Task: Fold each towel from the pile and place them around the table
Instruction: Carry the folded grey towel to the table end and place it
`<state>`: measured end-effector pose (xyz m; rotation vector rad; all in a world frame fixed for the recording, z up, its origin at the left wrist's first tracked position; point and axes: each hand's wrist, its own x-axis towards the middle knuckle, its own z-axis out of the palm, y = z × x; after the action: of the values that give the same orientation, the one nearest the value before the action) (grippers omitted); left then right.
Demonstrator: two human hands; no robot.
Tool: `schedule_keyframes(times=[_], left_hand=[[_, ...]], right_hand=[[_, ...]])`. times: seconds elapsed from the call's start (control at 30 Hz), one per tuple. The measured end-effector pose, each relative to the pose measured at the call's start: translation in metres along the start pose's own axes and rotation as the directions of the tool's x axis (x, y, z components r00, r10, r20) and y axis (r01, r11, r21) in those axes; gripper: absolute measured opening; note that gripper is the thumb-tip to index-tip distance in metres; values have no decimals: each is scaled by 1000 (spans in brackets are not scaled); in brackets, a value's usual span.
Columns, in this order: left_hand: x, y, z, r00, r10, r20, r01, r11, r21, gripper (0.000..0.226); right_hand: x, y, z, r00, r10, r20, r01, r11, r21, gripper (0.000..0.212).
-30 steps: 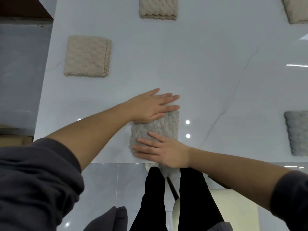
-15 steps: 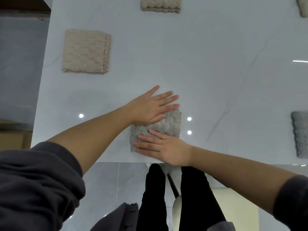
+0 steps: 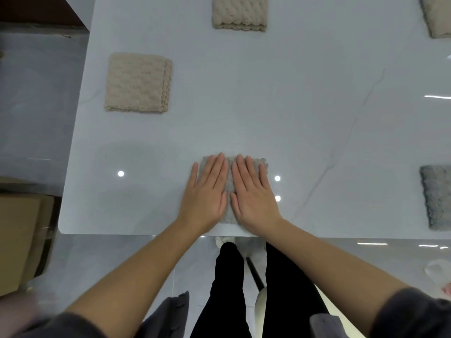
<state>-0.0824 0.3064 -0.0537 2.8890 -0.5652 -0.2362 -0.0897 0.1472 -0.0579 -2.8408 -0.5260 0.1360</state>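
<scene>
At the near edge of the white table (image 3: 292, 118), right in front of me, the folded grey towel (image 3: 229, 178) lies flat beneath both my hands. My left hand (image 3: 206, 193) and my right hand (image 3: 253, 193) press on it side by side, palms down, fingers straight and pointing away from me, gripping nothing; only a strip of towel shows between them. My left little finger reaches past the towel's left edge. Further up on the left lies a folded beige towel (image 3: 138, 82), another beige towel (image 3: 239, 12) sits at the far middle, and a third beige one (image 3: 436, 15) at the far right corner. A second grey towel (image 3: 436, 196) lies well off to my right.
</scene>
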Motion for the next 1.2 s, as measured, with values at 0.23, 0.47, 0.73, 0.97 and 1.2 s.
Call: schedule_keyframes(times=[0.23,0.47,0.73,0.97,1.2], left_hand=[[-3,-1,2,1000,8,14,-9,999,52,63],[-1,-1,1,1000,-13,18,12,998,63,64],[1,9,-11,999,-50,10,49,994,95,64],[10,48,-3,995,-94,42,93,995,19,67],[26,78,-4,974,-226,27,223,971,87,66]], right_hand=[[-2,4,1,1000,-10,24,11,998,-56,63],[-2,9,-1,999,-11,45,13,999,-53,65],[-5,26,-15,996,-47,76,48,999,-12,65],[-21,91,-35,984,-83,158,91,995,-49,64],[-30,165,-59,961,-154,229,172,983,-61,63]])
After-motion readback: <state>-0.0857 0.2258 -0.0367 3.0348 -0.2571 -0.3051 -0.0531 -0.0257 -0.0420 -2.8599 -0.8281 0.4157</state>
